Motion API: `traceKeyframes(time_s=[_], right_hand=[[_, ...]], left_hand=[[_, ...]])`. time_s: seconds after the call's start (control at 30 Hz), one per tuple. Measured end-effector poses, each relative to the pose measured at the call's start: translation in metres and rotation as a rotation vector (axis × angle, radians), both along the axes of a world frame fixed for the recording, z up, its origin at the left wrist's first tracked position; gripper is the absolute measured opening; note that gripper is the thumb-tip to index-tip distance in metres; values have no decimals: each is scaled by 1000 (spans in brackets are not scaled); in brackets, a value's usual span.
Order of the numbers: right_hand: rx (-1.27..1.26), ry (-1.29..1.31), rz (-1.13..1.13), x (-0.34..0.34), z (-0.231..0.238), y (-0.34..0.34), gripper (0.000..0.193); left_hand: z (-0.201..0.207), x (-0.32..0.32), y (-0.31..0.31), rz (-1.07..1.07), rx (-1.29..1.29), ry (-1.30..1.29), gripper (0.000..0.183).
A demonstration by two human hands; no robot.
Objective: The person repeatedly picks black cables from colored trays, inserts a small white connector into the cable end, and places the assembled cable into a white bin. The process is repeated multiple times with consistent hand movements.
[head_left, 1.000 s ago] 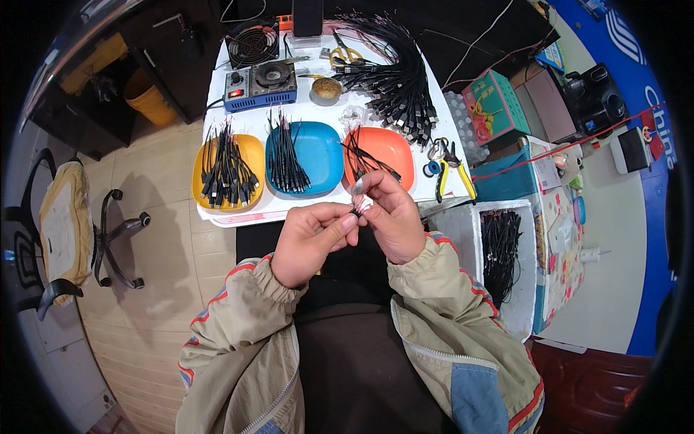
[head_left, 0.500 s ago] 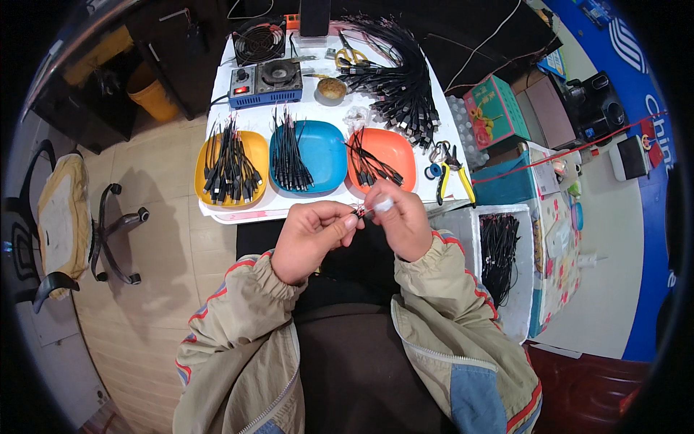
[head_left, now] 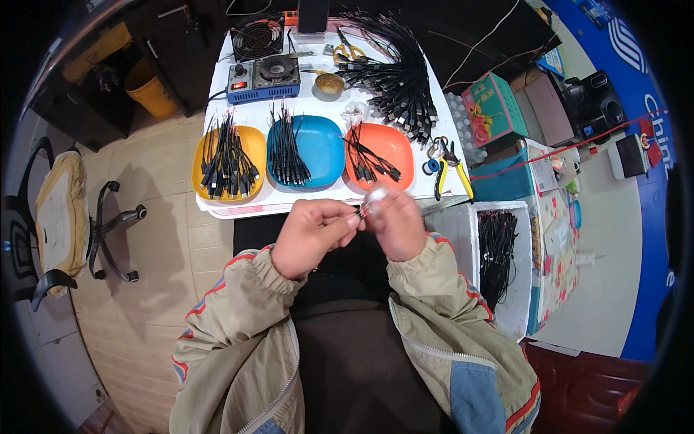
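My left hand (head_left: pixel 318 233) pinches a short black cable (head_left: pixel 357 210) between thumb and fingertips, just in front of the table edge. Thin reddish wires (head_left: pixel 365 209) stick out of it toward my right hand (head_left: pixel 397 226). That hand is curled closed at the wire ends and smeared by motion. A white covering (head_left: pixel 377 194) shows on one of its digits. Whatever its fingertips hold is too blurred to make out. Beyond my hands stand a yellow tray (head_left: pixel 253 139), a blue tray (head_left: pixel 329 155) and an orange tray (head_left: pixel 394 148), each with black cables in it.
Behind the trays are a blue-sided heating device (head_left: pixel 264 78), a fan (head_left: pixel 256 40), a round brown lump (head_left: pixel 329 87) and a large bundle of black cables (head_left: pixel 405 94). Yellow-handled pliers (head_left: pixel 454 170) lie at the right. A white foam box (head_left: pixel 522 289) of cables stands beside the table.
My right hand has shifted slightly and blurred, its fingers moving at the wires. My left hand keeps its pinch on the cable. The whole view has tilted a little.
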State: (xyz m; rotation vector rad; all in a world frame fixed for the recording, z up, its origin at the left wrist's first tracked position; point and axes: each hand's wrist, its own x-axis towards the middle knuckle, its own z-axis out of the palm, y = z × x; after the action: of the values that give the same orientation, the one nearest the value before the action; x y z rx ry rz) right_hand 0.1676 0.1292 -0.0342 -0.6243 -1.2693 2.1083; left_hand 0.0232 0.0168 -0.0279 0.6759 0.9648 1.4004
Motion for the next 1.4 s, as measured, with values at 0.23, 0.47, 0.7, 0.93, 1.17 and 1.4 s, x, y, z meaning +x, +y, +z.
traceKeyframes(time_s=[0.23,0.47,0.7,0.93,1.17,1.4], right_hand=[[749,-293,279,32,27,7,16],[1329,-181,161,21,50,1,24],[1293,-218,183,19,42,3,18],[-4,-203,356,18,22,-1,12],[1310,-386,0,22,38,-7,14],[723,-407,233,26,38,-11,10]], left_hand=[[7,-16,-16,-135,-30,-125,17],[8,-19,-15,-254,-23,-214,15],[6,-15,-13,-154,108,101,12],[7,0,-13,278,554,1334,18],[13,0,-19,215,306,828,10],[9,7,-21,278,515,1237,15]])
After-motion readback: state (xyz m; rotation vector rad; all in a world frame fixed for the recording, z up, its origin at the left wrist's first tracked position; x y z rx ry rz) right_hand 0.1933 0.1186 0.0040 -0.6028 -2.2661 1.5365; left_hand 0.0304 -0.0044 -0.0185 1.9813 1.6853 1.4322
